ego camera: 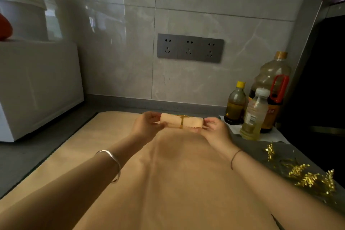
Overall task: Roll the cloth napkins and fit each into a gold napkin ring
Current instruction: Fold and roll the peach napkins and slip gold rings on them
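Both arms are stretched out toward the far edge of the desk (37, 155) and I've got the rolled napkin (194, 122) between them, lying sideways, left to right. My left grip (147, 124) has its fingers and thumb curled round the left end of the roll, and my right grip (214, 127) is pinching the right end, so both are clamped on it. The gold ring (181, 122) sits around the roll, pretty much at its middle, with napkin sticking out of both sides. The napkin is a pale peach colour with a wavy edge showing on the right half. It sits over the far end of the big tan cloth (168, 183) spread across the desk, but I honestly can't tell if it's resting on the cloth or held just above it. Near the right edge of the desk, beside my right forearm, there's a bunch of spare gold rings with leafy bits (308, 175) lying on the bare grey top. In the far right corner stand three bottles close together: a small dark bottle with a yellow cap (235, 106), a big oil jug with a red handle (270, 84) and a clear plastic bottle with a white cap (253, 117) in front. At the left edge is a white box-like appliance (37, 84). On the tiled wall behind there's a grey triple socket panel (190, 47). Silver bangle (112, 162) on my left wrist, thin cord (235, 157) on the right.
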Demonstrator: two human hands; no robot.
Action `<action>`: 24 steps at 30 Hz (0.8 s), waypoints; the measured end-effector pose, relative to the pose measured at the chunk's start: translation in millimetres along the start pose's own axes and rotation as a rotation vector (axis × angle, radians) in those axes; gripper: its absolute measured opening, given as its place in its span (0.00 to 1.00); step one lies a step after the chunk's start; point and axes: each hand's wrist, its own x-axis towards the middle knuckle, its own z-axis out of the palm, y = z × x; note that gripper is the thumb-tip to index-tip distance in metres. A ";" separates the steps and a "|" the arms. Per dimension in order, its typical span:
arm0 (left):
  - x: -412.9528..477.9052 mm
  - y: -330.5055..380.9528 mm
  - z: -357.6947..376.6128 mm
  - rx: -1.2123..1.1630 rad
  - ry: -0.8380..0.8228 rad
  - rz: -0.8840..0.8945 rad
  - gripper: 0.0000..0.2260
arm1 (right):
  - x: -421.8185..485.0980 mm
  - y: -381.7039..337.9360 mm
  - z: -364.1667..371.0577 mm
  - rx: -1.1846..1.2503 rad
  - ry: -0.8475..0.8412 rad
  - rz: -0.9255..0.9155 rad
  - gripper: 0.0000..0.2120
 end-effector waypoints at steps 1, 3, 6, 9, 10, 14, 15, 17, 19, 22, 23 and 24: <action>12.2 -2.2 1.1 -0.005 0.014 0.010 0.16 | 11.7 -4.3 7.5 0.022 0.025 -0.016 0.19; 36.7 -8.2 4.0 -0.035 0.003 0.057 0.14 | 37.4 -6.6 21.1 0.058 0.050 -0.056 0.19; 72.8 -20.5 11.9 -0.041 -0.027 0.088 0.13 | 76.0 -3.6 37.3 0.066 0.003 -0.073 0.18; 109.0 -39.0 21.9 -0.005 -0.043 0.095 0.16 | 110.3 7.1 49.2 0.026 -0.075 -0.064 0.16; 119.1 -44.9 24.8 0.006 -0.052 0.078 0.17 | 119.5 12.5 51.9 0.017 -0.089 -0.056 0.16; 150.7 -69.9 37.5 0.137 -0.149 0.048 0.18 | 146.0 38.5 58.9 -0.112 -0.128 -0.027 0.16; 156.0 -76.4 41.4 0.212 -0.158 0.039 0.18 | 149.8 44.4 60.9 -0.163 -0.138 -0.025 0.16; 162.9 -85.8 46.5 0.385 -0.135 0.021 0.21 | 154.2 54.0 63.0 -0.262 -0.137 -0.027 0.17; 166.7 -90.0 48.4 0.478 -0.120 0.035 0.23 | 155.4 59.5 63.7 -0.333 -0.127 -0.022 0.19; 166.6 -90.8 48.9 0.535 -0.113 0.055 0.23 | 154.5 62.6 65.7 -0.426 -0.115 -0.042 0.22; 164.8 -89.9 48.4 0.557 -0.097 0.067 0.23 | 152.6 60.6 65.8 -0.438 -0.107 -0.047 0.22; 162.6 -88.5 48.1 0.568 -0.068 0.087 0.22 | 150.3 58.4 65.2 -0.441 -0.098 -0.045 0.23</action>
